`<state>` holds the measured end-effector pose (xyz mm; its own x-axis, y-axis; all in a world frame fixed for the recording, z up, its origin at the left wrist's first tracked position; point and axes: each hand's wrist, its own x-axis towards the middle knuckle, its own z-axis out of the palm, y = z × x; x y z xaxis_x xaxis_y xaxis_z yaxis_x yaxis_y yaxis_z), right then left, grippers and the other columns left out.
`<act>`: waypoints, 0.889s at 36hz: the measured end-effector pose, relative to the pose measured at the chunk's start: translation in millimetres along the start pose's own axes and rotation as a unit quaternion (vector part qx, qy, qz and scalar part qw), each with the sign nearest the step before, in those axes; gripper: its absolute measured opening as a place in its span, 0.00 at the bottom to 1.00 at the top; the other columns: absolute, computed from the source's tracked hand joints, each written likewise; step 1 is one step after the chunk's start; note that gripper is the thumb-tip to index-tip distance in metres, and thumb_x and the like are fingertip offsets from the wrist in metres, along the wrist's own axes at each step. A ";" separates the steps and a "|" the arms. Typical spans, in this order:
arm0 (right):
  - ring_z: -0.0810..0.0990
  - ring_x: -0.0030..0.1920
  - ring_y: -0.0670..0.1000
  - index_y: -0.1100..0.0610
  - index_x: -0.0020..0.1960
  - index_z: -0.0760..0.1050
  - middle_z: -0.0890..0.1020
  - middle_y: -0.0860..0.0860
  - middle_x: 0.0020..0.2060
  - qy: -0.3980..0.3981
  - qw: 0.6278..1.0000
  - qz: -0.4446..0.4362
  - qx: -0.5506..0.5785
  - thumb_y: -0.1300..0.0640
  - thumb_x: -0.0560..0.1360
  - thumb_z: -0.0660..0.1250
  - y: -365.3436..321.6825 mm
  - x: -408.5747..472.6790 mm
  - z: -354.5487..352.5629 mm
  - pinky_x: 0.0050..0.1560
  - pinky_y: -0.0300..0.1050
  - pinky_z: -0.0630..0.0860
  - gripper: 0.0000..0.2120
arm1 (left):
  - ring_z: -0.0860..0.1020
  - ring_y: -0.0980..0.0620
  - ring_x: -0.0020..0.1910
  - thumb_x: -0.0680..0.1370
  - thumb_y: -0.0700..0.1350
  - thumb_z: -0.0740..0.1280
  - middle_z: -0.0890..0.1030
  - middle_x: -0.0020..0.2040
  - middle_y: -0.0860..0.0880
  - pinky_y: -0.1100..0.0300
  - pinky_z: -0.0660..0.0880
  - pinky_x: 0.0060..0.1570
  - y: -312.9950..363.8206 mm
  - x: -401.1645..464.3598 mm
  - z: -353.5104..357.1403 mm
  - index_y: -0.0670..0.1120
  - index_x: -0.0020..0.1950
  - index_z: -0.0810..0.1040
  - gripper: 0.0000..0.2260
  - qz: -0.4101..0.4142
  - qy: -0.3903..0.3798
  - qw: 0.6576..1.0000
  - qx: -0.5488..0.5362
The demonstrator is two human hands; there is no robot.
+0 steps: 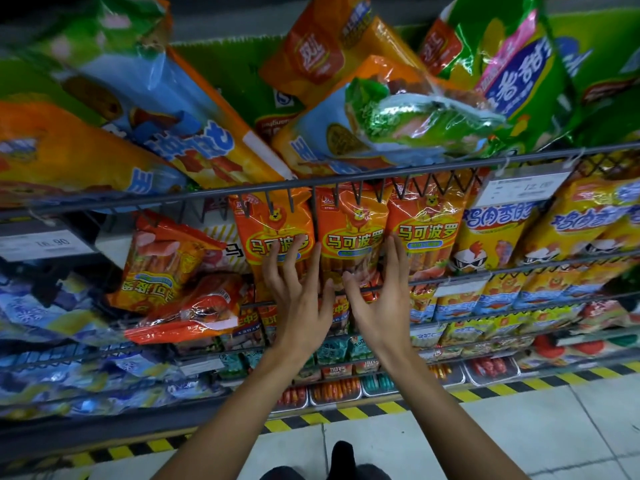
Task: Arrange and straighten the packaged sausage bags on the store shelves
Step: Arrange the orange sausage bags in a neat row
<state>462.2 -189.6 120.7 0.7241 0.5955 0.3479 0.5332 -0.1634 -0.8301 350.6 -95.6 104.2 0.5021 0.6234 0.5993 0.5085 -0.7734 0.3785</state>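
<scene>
Both hands, left hand [294, 292] and right hand [377, 299], fingers spread, gripping nothing, are pressing upright orange plastic sausage bags [349, 233]; next, squaring the toppled orange bag [162, 261].

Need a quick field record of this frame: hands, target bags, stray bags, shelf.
left hand: fingers spread, pressing the left orange sausage bag
right hand: fingers spread, at the middle orange sausage bag, fingertips reaching the right orange sausage bag
upright bags: those three, side by side behind the wire shelf rail
stray bags: two tilted orange bags to the left
neighbours: yellow chicken sausage bags to the right
price tag: on the upper rail
</scene>
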 end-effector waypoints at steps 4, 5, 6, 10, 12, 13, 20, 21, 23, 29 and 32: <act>0.56 0.81 0.46 0.50 0.84 0.50 0.58 0.47 0.82 -0.022 0.999 0.035 -0.001 0.32 0.77 0.64 1.9 -8.0 0.8 0.77 0.41 0.58 0.45 | 0.49 0.38 0.83 0.81 0.44 0.70 0.58 0.81 0.43 0.31 0.55 0.76 -1.5 -1.5 1.3 0.46 0.79 0.70 0.26 -0.005 0.017 1.000 -0.021; 0.54 0.82 0.46 0.51 0.84 0.48 0.56 0.47 0.82 -0.034 0.999 0.036 -0.007 0.31 0.76 0.64 2.2 -11.0 2.5 0.77 0.40 0.56 0.47 | 0.49 0.38 0.83 0.81 0.43 0.70 0.59 0.81 0.43 0.32 0.55 0.76 -2.7 -2.2 1.1 0.46 0.79 0.70 0.26 -0.001 0.020 1.000 -0.019; 0.52 0.82 0.47 0.51 0.84 0.45 0.54 0.47 0.83 -0.045 0.998 0.039 -0.011 0.31 0.76 0.65 2.4 -13.6 5.4 0.77 0.40 0.55 0.48 | 0.49 0.38 0.83 0.81 0.43 0.70 0.59 0.81 0.43 0.33 0.54 0.77 -4.3 -3.0 0.6 0.46 0.79 0.70 0.27 0.004 0.019 1.000 -0.015; 0.58 0.80 0.50 0.54 0.84 0.47 0.58 0.50 0.82 -0.063 0.993 0.097 0.014 0.33 0.76 0.68 -0.2 -6.2 15.9 0.76 0.45 0.62 0.49 | 0.50 0.38 0.83 0.80 0.42 0.71 0.60 0.82 0.43 0.37 0.53 0.79 -13.3 -3.9 -1.8 0.48 0.80 0.68 0.28 0.019 0.018 1.000 -0.003; 0.75 0.67 0.50 0.57 0.81 0.58 0.75 0.50 0.69 -0.051 0.993 0.098 0.041 0.35 0.77 0.67 3.9 6.0 11.9 0.65 0.47 0.75 0.42 | 0.50 0.38 0.83 0.80 0.42 0.71 0.59 0.82 0.44 0.36 0.54 0.79 -17.2 -3.9 -2.5 0.49 0.81 0.67 0.29 0.024 0.014 1.000 0.003; 0.80 0.55 0.49 0.57 0.77 0.64 0.80 0.47 0.57 -0.040 0.995 0.080 0.041 0.36 0.79 0.66 8.0 10.2 7.5 0.54 0.48 0.79 0.36 | 0.50 0.38 0.83 0.80 0.42 0.71 0.58 0.83 0.45 0.35 0.55 0.78 -19.0 -4.4 -2.1 0.50 0.81 0.66 0.30 0.025 0.009 1.000 0.007; 0.83 0.41 0.43 0.54 0.63 0.83 0.88 0.48 0.45 0.059 0.998 0.010 0.003 0.52 0.82 0.69 29.1 19.4 -6.8 0.40 0.45 0.79 0.13 | 0.47 0.36 0.83 0.81 0.42 0.70 0.54 0.85 0.47 0.32 0.55 0.77 -27.0 -8.4 0.7 0.52 0.82 0.64 0.31 0.051 -0.008 0.999 0.013; 0.82 0.41 0.41 0.54 0.63 0.83 0.88 0.48 0.45 0.060 0.998 0.007 0.008 0.52 0.82 0.70 28.5 21.6 -6.1 0.41 0.42 0.79 0.12 | 0.47 0.36 0.83 0.81 0.42 0.70 0.54 0.85 0.47 0.31 0.55 0.77 -27.1 -8.3 0.5 0.52 0.82 0.65 0.30 0.053 -0.008 0.998 0.013; 0.82 0.41 0.37 0.53 0.62 0.84 0.88 0.46 0.45 0.064 0.998 0.004 0.022 0.51 0.81 0.70 28.1 23.8 -6.2 0.41 0.41 0.79 0.12 | 0.46 0.36 0.83 0.81 0.42 0.70 0.54 0.85 0.47 0.32 0.53 0.78 -27.8 -8.4 0.8 0.52 0.82 0.65 0.30 0.056 -0.007 0.998 0.017; 0.81 0.43 0.33 0.51 0.60 0.85 0.81 0.29 0.46 0.110 0.993 -0.005 0.042 0.51 0.79 0.72 23.8 24.6 -13.2 0.44 0.28 0.76 0.11 | 0.46 0.34 0.83 0.81 0.43 0.68 0.54 0.85 0.47 0.28 0.56 0.74 -31.3 -10.0 1.1 0.52 0.82 0.65 0.29 0.065 -0.019 0.998 0.017; 0.80 0.46 0.30 0.52 0.60 0.85 0.84 0.35 0.48 0.087 0.996 -0.010 0.023 0.52 0.79 0.73 23.0 27.0 -19.8 0.48 0.26 0.75 0.11 | 0.46 0.34 0.83 0.82 0.43 0.68 0.54 0.85 0.47 0.26 0.57 0.72 -32.4 -10.1 0.8 0.53 0.82 0.64 0.29 0.067 -0.029 0.997 0.014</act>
<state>502.6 -192.9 119.7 0.7806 0.4517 0.4320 0.5310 -0.1148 -0.8395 329.6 -76.8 85.4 0.6057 0.5211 0.6014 0.4531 -0.8471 0.2777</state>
